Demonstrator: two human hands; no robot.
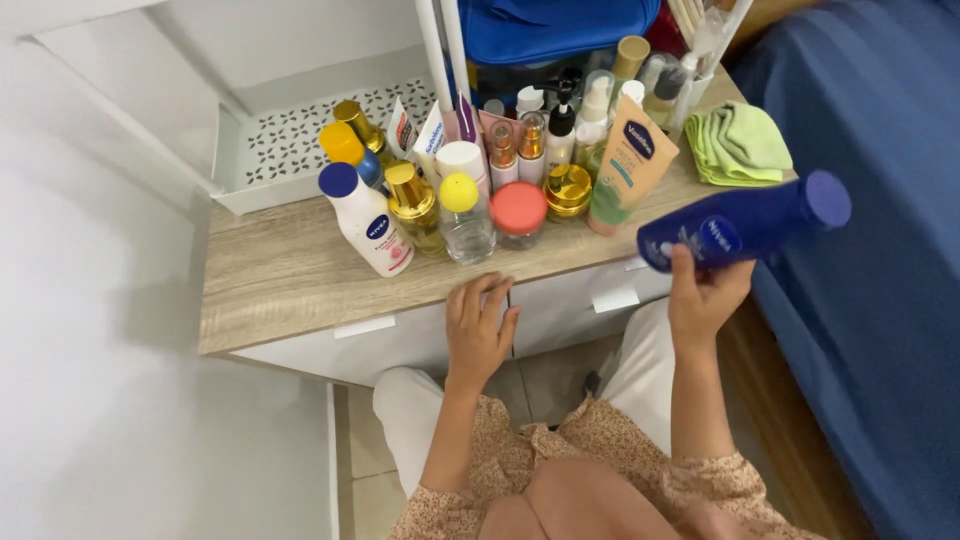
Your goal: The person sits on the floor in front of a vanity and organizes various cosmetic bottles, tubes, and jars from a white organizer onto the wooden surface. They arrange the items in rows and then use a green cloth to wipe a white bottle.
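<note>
While the right hand (703,296) grips it from below, the dark blue lotion bottle (742,224) lies near-horizontal in the air past the right end of the desk (290,275), over the gap beside the blue bed (870,300). Bottle: glossy blue body, lighter blue-violet round cap pointing right, base end in the fingers. Contents can't be seen, opaque.

Left hand (478,325) is open, fingers spread loosely, fingertips touching the desk's front edge just in front of the clear jar with the coral lid (519,213).

Other containers on the desk, packed close:
- clear glass with a yellow ball cap (463,216), looks near empty
- white lotion bottle with blue cap (362,220), tilted
- gold-capped perfume bottle (412,203)
- peach tube (630,165) leaning upright
- small gold jar (568,189)
- several pump and dropper bottles behind, fill levels not readable

White perforated tray (290,140) at back left stands bare apart from bottles at its right edge. Folded green cloth (738,144) at the desk's right end, just above the held bottle.
</note>
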